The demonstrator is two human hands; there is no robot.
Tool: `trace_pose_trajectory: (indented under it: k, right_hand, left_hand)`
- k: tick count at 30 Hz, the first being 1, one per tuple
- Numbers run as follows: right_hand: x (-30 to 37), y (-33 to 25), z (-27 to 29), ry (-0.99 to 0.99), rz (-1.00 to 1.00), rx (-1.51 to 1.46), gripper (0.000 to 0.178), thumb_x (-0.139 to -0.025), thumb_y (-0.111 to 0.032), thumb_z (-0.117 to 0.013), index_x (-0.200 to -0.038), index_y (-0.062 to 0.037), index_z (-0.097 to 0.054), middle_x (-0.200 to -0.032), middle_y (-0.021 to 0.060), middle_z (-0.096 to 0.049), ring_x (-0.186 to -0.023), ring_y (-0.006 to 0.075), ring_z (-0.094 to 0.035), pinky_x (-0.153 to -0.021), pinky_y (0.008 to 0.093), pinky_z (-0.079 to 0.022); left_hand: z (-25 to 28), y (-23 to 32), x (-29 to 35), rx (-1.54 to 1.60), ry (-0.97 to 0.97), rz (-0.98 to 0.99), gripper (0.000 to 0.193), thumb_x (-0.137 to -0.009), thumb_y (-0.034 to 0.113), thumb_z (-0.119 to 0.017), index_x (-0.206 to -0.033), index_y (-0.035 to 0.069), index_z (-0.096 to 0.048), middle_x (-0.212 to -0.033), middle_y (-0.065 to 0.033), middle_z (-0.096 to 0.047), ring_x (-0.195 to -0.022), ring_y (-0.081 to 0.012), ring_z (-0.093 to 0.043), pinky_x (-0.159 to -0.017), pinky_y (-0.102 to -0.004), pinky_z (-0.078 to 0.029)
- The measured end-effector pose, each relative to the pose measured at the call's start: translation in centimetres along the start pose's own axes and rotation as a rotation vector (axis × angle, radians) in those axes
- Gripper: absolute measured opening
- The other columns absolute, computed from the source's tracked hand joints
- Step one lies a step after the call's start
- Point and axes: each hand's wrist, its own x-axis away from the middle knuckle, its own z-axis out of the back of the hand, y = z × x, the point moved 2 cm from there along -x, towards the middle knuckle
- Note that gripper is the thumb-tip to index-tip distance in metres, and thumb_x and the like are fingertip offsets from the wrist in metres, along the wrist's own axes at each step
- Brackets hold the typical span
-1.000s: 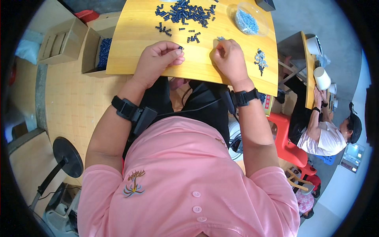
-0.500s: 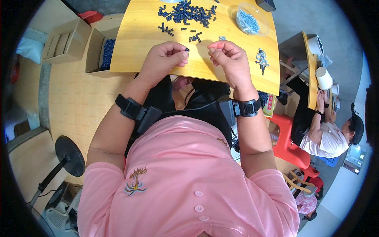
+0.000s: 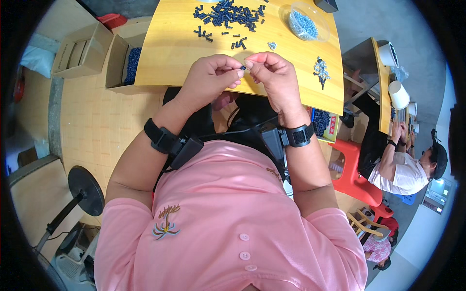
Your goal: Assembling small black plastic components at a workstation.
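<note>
Fingers of both your hands meet at one spot above the near edge of the desk (image 3: 170, 53): your left hand (image 3: 208, 77) and your right hand (image 3: 272, 77) each pinch one end of a small dark plastic piece (image 3: 242, 68), thumb and forefinger tips pressed together on it, with the other fingers curled loosely behind. The piece hangs in the air between your fingertips, not resting on the wood. It is too small to tell which part of it each hand grips, so judge by feel and bring it a little nearer your eyes if the ends will not line up. Keep both wrists low and steady, let one hand hold still while the other does the pushing or turning, and press along the axis of the piece, not across it, so that it does not spring loose. Work over the wood, not over your lap, since a dropped piece would be hard to find there. The heap of dark pieces (image 3: 228, 13) lies well ahead of you, the clear bowl of pale small parts (image 3: 303, 23) to its right, and a small cluster of finished bits (image 3: 320, 70) just beside your right hand.
</note>
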Motion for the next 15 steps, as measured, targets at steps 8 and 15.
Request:
trace_pose_trajectory:
  k: [8,15]
  right_hand:
    - [0.44,-0.01,-0.01,0.019,-0.019,0.017,0.006,-0.084,-0.004,-0.065,-0.088,0.0008,-0.065,-0.076,0.0009,-0.064,-0.066,0.0042,-0.055,-0.061,0.0177,-0.045]
    - [0.69,0.22,0.06,0.026,-0.077,-0.056,0.007,-0.083,-0.006,-0.067,-0.087,-0.0001,-0.066,-0.074,-0.0003,-0.063,-0.064,0.0035,-0.054,-0.058,0.0171,-0.043]
  left_hand:
    - [-0.39,0.0,0.31,0.01,-0.002,-0.02,0.019,-0.084,0.015,-0.065,-0.095,-0.001,-0.065,-0.076,-0.0029,-0.064,-0.068,-0.0062,-0.058,-0.063,-0.0208,-0.049]
    - [-0.21,-0.13,0.35,-0.077,-0.019,0.018,0.02,-0.087,0.011,-0.063,-0.103,-0.001,-0.062,-0.089,-0.0036,-0.065,-0.078,-0.0062,-0.06,-0.07,-0.02,-0.05]
